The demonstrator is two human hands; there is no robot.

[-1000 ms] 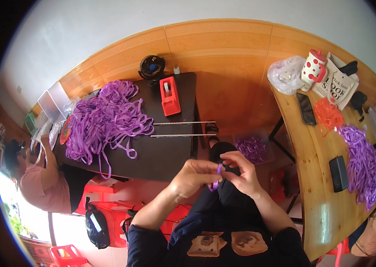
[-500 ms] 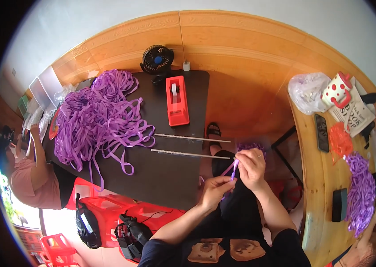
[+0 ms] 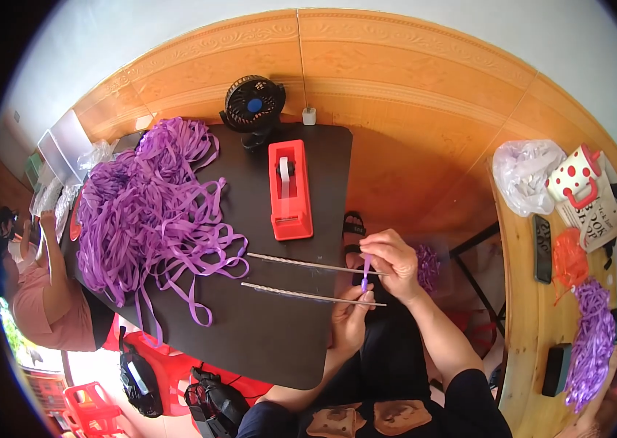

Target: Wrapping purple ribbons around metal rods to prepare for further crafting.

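Observation:
A short purple ribbon (image 3: 367,269) stretches upright between my hands, with a darker purple lump near its lower end. My right hand (image 3: 399,269) pinches the upper part, its fingers by the tip of the farther twisted metal rod (image 3: 301,263). Below it, my left hand (image 3: 350,325) grips the lower end, thumb up, at the nearer twisted rod (image 3: 301,295). Both rods lie side by side on the dark table (image 3: 264,343) and stick out past its right edge. Whether the ribbon touches them I cannot tell. A big heap of purple ribbon (image 3: 140,204) covers the table's left part.
A red tape dispenser (image 3: 291,219) and black fan (image 3: 253,106) stand towards the back. At right, a wooden table (image 3: 516,321) bears a phone (image 3: 542,248), dotted mug (image 3: 575,175) and purple ribbon bundle (image 3: 590,343). A person (image 3: 53,306) sits at left; another's arm shows far right.
My hands have moved left to the rods' free ends, still holding the ribbon. The ribbon now stands more upright. The whole view has shifted slightly, with the table lower in it.

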